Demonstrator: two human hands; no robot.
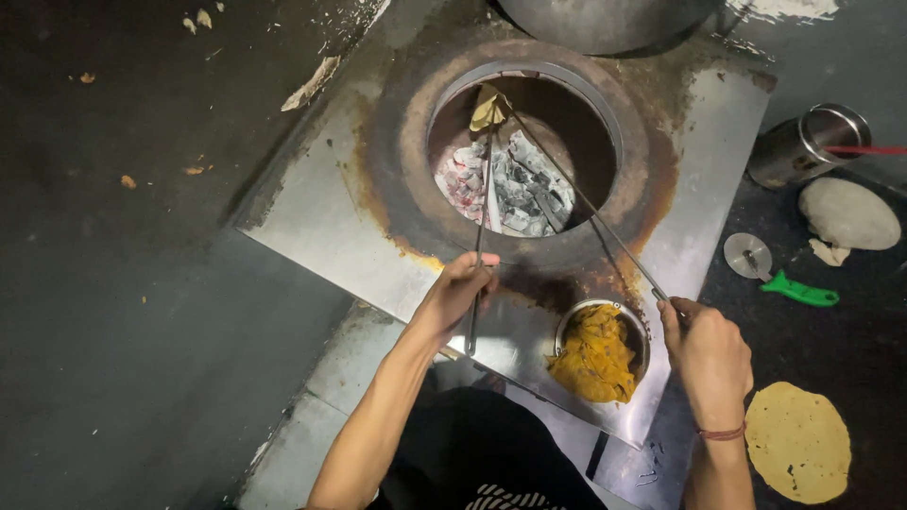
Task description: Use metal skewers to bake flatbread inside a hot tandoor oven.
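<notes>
From the head camera, the left hand (460,288) is closed around a long metal rod (480,236) near its lower end, and the right hand (704,351) grips a second metal rod (586,203) by its end; both rods slant up into the round mouth of the tandoor (416,203) and meet at a folded, browned flatbread (489,109) held against the far inner wall, above the grey-white coals (529,184). To do this well, the two tips should pinch or hook the bread together, with steady wrists, so that it lifts clear of the wall without tearing or dropping onto the coals, I judge. The steel surface (312,203) around the opening is stained and rusty; its near edge runs just beside the left forearm, and its near right corner carries a small steel bowl (635,321) of yellow dough or cloth, just beside the right hand, so the right rod has little room to swing down. The left side of the surface is open. Off its right edge, on the dark counter (850,378), lie a green-handled wheel cutter (770,269), a steel cup (812,142), a pale dough ball (850,212) and a cooked round flatbread (798,439), well apart from the oven's mouth. A large metal pan (605,19) overhangs the far edge.
</notes>
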